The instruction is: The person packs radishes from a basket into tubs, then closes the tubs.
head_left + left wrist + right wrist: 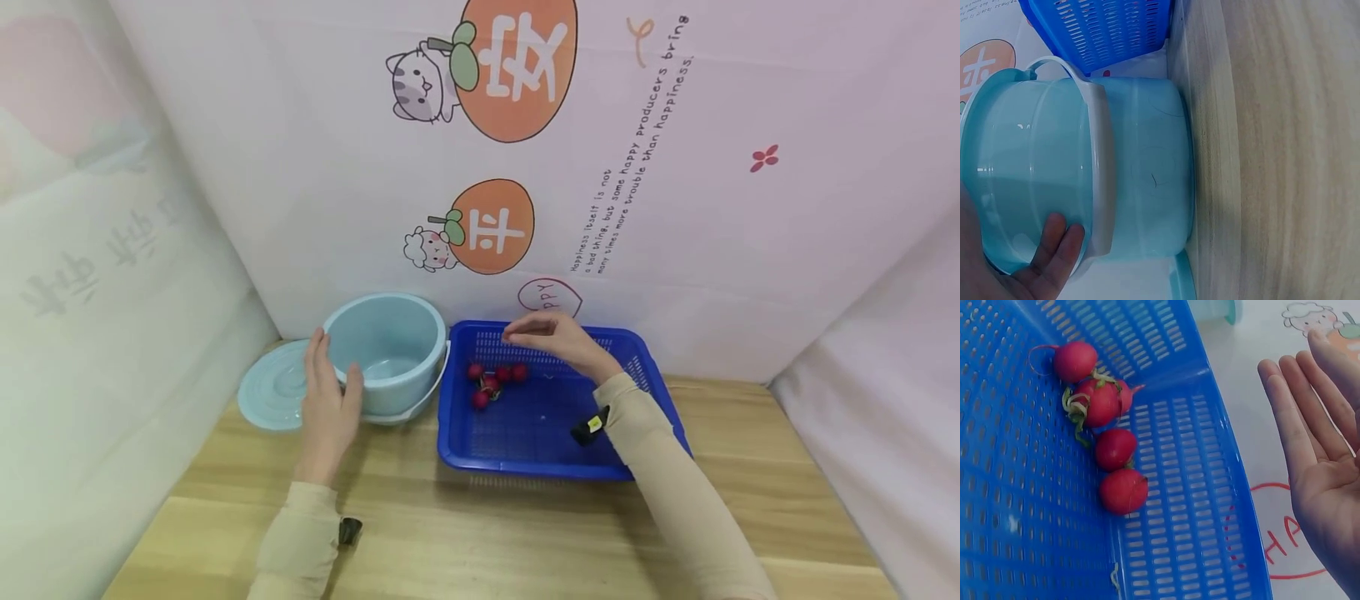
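Observation:
Against the left side of a light blue bucket [393, 396], my left hand [330, 408] rests with its fingers fairly straight. In the left wrist view, two fingertips [1063, 247] lie at the bucket's outer wall near its pale handle [1102, 169]. My right hand [558, 340] is raised over the far side of a blue plastic basket [555, 433], holding nothing, its fingers extended. Several red radishes [1124, 490] lie together in the basket, some with wilted stems. The visible inside of the bucket holds nothing.
A round light blue lid [273, 387] lies to the left of the bucket, partly behind my left hand. Both containers stand on a wooden table [450, 542], close to a white printed cloth [315, 167] at the back. Cloth also hangs at both sides.

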Action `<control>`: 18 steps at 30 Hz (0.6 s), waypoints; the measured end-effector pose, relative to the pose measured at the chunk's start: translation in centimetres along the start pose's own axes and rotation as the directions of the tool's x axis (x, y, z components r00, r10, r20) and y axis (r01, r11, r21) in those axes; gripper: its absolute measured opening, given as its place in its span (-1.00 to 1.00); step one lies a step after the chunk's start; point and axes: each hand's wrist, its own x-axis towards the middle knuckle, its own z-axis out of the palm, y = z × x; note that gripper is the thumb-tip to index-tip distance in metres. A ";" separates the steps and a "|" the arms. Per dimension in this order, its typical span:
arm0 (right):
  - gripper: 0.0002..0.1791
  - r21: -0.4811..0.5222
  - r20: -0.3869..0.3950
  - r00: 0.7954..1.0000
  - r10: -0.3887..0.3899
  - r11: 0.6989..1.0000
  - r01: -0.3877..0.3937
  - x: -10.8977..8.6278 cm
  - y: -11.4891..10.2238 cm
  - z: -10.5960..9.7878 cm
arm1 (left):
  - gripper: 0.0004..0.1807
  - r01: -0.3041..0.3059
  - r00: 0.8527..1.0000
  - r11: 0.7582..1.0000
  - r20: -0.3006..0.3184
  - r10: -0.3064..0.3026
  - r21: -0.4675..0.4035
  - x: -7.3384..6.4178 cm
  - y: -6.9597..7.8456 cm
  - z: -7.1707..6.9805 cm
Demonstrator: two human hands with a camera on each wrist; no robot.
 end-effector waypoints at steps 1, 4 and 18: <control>-0.71 0.005 -0.003 1.000 -0.002 1.000 0.002 -0.1 0.0 -0.3 | -0.23 0.001 1.000 1.000 -0.001 -0.001 -0.003 0.1 0.1 0.1; -0.70 0.000 -0.002 1.000 0.013 1.000 -0.013 -0.2 -0.2 -0.6 | -0.23 -0.009 1.000 1.000 -0.011 0.009 0.006 0.4 0.2 0.3; -0.64 -0.172 0.075 0.990 0.123 0.979 -0.109 0.7 0.5 1.6 | -0.25 -0.012 1.000 1.000 -0.011 0.012 0.022 0.2 0.3 0.1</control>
